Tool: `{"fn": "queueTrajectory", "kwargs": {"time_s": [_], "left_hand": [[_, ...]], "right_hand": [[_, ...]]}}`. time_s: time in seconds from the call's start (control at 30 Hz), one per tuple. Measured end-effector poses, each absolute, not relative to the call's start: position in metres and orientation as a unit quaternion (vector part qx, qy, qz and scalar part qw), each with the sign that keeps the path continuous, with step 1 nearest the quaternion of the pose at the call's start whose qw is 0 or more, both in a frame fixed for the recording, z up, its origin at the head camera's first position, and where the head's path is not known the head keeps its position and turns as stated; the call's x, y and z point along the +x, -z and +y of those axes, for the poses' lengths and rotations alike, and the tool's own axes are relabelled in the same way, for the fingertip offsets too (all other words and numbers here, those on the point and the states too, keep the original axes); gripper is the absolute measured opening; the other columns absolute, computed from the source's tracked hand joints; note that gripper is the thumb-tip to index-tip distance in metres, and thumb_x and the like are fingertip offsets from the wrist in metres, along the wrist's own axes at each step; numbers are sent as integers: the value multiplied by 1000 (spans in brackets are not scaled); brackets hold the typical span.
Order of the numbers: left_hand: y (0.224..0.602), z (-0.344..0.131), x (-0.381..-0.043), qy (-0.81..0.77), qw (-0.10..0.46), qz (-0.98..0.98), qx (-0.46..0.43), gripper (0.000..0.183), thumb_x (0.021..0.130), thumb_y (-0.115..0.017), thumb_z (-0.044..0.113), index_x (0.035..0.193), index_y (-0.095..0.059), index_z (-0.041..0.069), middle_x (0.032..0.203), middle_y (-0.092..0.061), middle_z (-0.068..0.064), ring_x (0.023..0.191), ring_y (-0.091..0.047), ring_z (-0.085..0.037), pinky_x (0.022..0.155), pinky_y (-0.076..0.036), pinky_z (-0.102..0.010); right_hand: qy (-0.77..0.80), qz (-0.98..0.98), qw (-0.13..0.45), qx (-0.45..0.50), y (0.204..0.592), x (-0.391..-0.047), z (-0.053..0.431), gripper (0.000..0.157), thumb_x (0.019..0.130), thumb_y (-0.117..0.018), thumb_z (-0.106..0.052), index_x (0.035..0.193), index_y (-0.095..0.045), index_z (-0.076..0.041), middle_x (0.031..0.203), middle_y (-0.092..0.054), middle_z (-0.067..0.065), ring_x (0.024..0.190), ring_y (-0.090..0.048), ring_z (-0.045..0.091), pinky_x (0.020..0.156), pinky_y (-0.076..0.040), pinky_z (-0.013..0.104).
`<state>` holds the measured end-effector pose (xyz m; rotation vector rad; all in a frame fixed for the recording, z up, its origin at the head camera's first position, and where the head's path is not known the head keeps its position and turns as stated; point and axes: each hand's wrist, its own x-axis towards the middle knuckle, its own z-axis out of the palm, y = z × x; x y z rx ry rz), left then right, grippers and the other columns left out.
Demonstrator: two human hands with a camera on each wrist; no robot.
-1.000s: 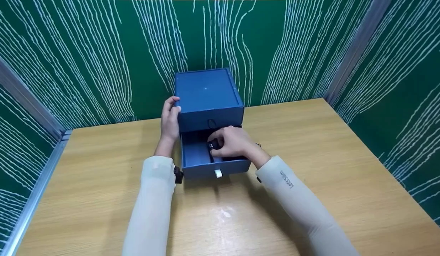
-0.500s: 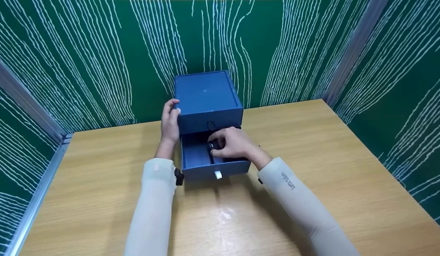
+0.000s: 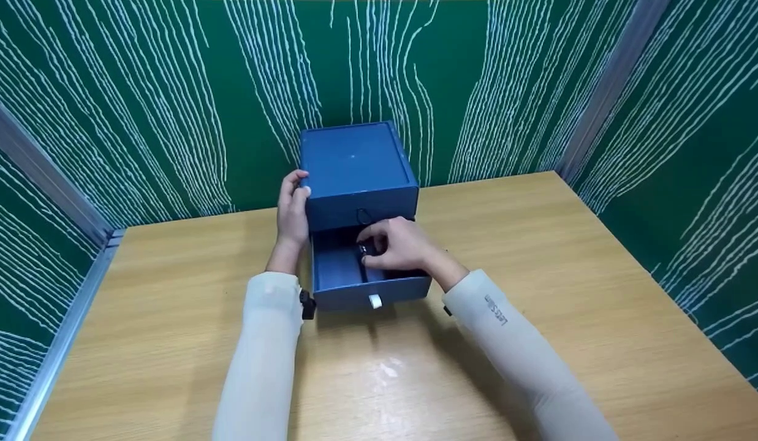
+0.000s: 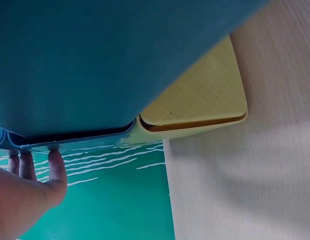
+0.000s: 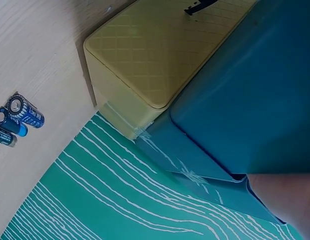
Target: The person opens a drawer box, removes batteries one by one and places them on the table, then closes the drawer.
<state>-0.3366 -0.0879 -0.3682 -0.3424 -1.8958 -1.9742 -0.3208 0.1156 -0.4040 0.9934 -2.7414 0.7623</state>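
A blue drawer box point(image 3: 354, 156) stands at the back of the table, its middle drawer point(image 3: 333, 278) pulled out, with a white tab point(image 3: 375, 301) on the drawer front. At the box's upper left corner is my left hand point(image 3: 291, 211); the left wrist view has its fingertips point(image 4: 55, 162) against the blue side. Inside the drawer, my right hand point(image 3: 400, 244) pinches a small dark object point(image 3: 365, 250) with pale marks between thumb and fingers. I cannot tell what kind of object it is. In the right wrist view the drawer wall point(image 5: 245, 90) hides the fingers.
A yellow lower section point(image 4: 205, 90) sits beneath the blue ones. Three batteries point(image 5: 24, 112) stand on the wooden table point(image 3: 538, 257), right of the box. Green walls point(image 3: 256, 110) with white wavy lines rise close behind it and at both sides.
The head view has shifted slightly, so the box shows a little lower than one second ago. Both hands stay in the same places on the box and in the drawer.
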Motion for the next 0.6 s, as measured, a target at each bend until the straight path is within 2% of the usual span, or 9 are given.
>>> {"fn": "queueTrajectory", "kwargs": {"time_s": [0.37,0.6], "left_hand": [[368,-87,-337,706,178,-676,-117,35,86,-33,9,118,-40,-2,128,-37,-14,116,-32,-19,99,-24,-32],[368,-89,-336,709,175,-673,-117,35,86,-33,8,118,-40,-3,127,-38,-15,116,-33,-22,97,-24,-32]], "right_hand": [[-278,-898,43,338,395,-317,119,32,69,-65,-35,97,-65,-20,63,-52,-6,59,-47,7,54,-38,25],[-273,-898,46,342,392,-314,122,30,69,-65,-35,97,-64,-23,65,-51,-9,61,-47,6,54,-39,24]]}}
